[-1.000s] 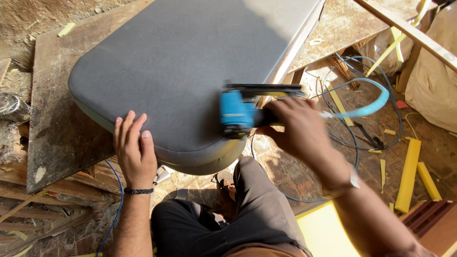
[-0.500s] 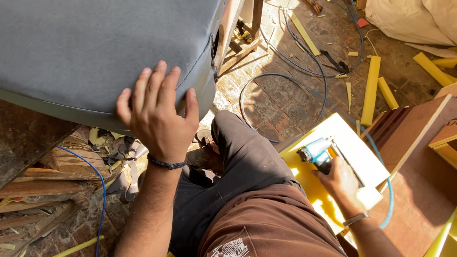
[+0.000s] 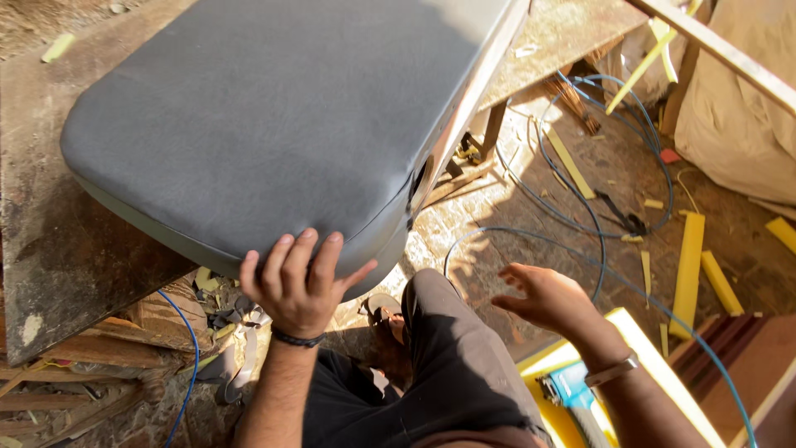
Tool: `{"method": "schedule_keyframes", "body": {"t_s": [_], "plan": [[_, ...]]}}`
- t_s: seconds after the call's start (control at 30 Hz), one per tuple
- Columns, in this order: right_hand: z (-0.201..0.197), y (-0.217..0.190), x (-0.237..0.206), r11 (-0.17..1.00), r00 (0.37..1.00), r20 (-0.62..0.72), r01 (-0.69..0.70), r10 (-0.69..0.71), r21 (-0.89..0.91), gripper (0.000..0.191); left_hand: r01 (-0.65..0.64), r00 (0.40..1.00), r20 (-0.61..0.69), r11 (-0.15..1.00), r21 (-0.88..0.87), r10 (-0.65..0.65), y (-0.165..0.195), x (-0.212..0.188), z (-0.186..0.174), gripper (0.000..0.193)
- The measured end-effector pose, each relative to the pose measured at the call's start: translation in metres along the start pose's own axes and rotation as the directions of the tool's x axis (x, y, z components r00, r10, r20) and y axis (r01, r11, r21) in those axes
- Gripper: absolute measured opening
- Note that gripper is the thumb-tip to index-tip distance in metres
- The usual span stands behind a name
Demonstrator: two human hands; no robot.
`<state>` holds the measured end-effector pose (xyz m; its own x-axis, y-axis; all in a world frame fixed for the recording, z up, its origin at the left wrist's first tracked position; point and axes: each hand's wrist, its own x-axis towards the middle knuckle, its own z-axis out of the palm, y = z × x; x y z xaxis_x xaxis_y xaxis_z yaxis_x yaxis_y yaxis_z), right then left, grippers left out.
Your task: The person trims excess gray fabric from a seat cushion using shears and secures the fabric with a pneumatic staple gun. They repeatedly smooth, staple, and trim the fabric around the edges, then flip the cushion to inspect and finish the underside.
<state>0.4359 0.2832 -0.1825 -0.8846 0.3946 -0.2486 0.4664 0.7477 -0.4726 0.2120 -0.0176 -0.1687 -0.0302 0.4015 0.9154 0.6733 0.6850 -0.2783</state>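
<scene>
grey cushion (image 3: 257,124) fills the far left of the view, lying on a worn wooden board (image 3: 37,274). its cover is smooth, matte and pulled tight, the corners rounded, the near edge curving under in a lighter band. a pale wooden frame edge (image 3: 473,91) runs along its right side. left hand (image 3: 297,286) presses on the near edge, fingers spread flat on the cover and thumb out to the right, gripping nothing else. right hand (image 3: 551,300) hangs open and empty over the floor, fingers loosely spread, near the right of the cushion but apart from it. just near of that wrist lies a blue tool (image 3: 572,394), possibly a stapler, on a yellow sheet (image 3: 638,340), with a blue hose (image 3: 580,191) looping across the floor.
</scene>
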Motion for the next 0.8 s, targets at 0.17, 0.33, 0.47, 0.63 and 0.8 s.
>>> {"method": "schedule_keyframes", "body": {"t_s": [0.17,0.33,0.47,0.63,0.8], "plan": [[-0.054,-0.059,0.049,0.975,0.97,-0.132,0.212,-0.202,0.062,0.042,-0.095,0.993,0.079,0.993,0.07,0.089,-0.106,-0.009,-0.007,0.083],[-0.107,-0.063,0.088,0.969,0.972,-0.204,0.157,-0.117,0.19,0.042,0.057,0.926,0.368,0.994,0.089,-0.086,-0.21,-0.003,-0.026,0.1],[-0.142,-0.047,0.13,0.938,0.823,-0.495,0.344,-0.278,0.045,0.04,0.118,0.768,0.563,0.932,0.343,-0.305,-0.247,0.032,-0.037,0.1],[-0.205,-0.033,0.204,0.951,0.645,-0.71,0.288,-0.281,-0.114,0.049,0.591,0.481,0.583,0.733,0.337,-0.655,-0.214,0.077,-0.02,0.075],[-0.229,-0.051,0.26,0.982,0.802,-0.567,0.13,-0.187,-0.14,0.063,0.39,0.523,0.808,0.919,0.057,-0.271,-0.097,0.079,0.06,0.093]]}}
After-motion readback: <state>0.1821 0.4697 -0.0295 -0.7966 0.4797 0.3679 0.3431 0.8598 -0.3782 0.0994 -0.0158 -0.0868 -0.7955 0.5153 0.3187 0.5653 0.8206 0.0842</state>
